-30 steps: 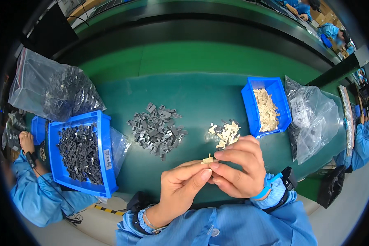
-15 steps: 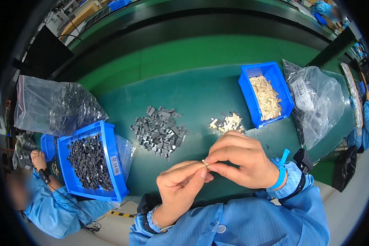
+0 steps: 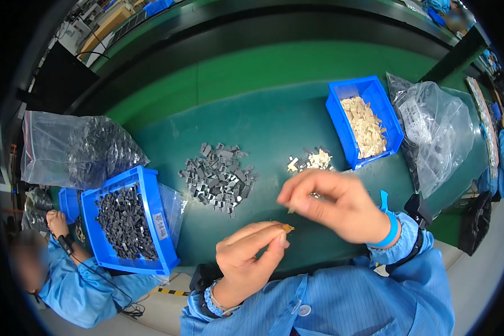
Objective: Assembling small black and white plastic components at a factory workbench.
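From the head view, low in the middle of the frame, the left hand (image 3: pixel 251 255) is curled with thumb and forefinger pinched on a tiny tan part (image 3: pixel 287 228) held above the green table (image 3: pixel 263 129). Just to its right and slightly higher, the right hand (image 3: pixel 333 204) hovers blurred, fingers bent loosely downward and thumb near the fingertips; whether it grips anything I cannot tell. Behind that hand lies a small heap of pale pieces (image 3: pixel 313 161), and left of centre a heap of grey pieces (image 3: pixel 218 178). A blue bin of cream pieces (image 3: pixel 369 89) sits at the upper right beside a clear plastic bag (image 3: pixel 439 131). At the lower left stands a blue bin of dark pieces (image 3: pixel 151 196), with a bag of dark parts (image 3: pixel 78 148) above it. A co-worker's hand (image 3: pixel 55 221) shows at the far left edge.
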The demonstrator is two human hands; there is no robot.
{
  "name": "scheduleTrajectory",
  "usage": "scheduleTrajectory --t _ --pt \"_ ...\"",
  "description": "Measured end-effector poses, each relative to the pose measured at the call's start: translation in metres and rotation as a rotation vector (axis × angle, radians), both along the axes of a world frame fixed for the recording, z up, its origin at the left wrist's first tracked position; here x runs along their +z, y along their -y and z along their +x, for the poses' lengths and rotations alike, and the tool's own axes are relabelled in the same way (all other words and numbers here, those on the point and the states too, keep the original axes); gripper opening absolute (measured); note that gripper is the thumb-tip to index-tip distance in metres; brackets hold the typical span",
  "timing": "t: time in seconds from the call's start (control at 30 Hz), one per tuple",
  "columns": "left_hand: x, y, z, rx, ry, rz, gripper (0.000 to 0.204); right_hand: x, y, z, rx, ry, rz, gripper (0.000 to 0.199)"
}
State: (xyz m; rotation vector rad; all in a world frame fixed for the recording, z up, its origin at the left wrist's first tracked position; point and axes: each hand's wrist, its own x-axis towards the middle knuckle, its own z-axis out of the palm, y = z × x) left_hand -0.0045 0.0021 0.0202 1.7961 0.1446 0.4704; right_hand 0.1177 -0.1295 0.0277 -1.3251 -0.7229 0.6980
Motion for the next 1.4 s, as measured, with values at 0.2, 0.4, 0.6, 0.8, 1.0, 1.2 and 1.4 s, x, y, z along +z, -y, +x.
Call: scheduleTrajectory --t 0.2,0.4,0.6,0.8,1.0,1.2,1.4 --pt "-0.009 0.002 -0.001 0.079 -0.055 -0.470 0.015 -0.005 0.003 -0.015 -0.043 -0.215 -0.061 0.013" --pt "-0.008 0.004 -0.002 0.085 -0.067 -0.498 0.014 -0.010 -0.004 -0.023 -0.067 -0.100 0.013 0.011" --pt "-0.011 -0.003 0.002 0.061 -0.011 -0.506 0.013 -0.005 -0.004 -0.015 -0.009 0.028 -0.042 0.008" --pt "-0.015 -0.006 0.002 0.126 0.052 -0.449 0.015 -0.004 -0.005 -0.018 -0.042 -0.007 -0.103 0.010" --pt "-0.017 -0.002 0.004 0.159 0.128 -0.453 0.014 -0.005 -0.010 -0.022 -0.051 0.001 -0.071 0.012" --pt "-0.018 -0.002 0.004 0.205 0.154 -0.429 0.014 -0.004 -0.009 -0.024 -0.046 -0.014 -0.080 0.011" --pt "-0.016 -0.001 0.005 0.186 0.122 -0.373 0.013 -0.004 -0.010 -0.025 -0.067 0.019 -0.058 0.011"
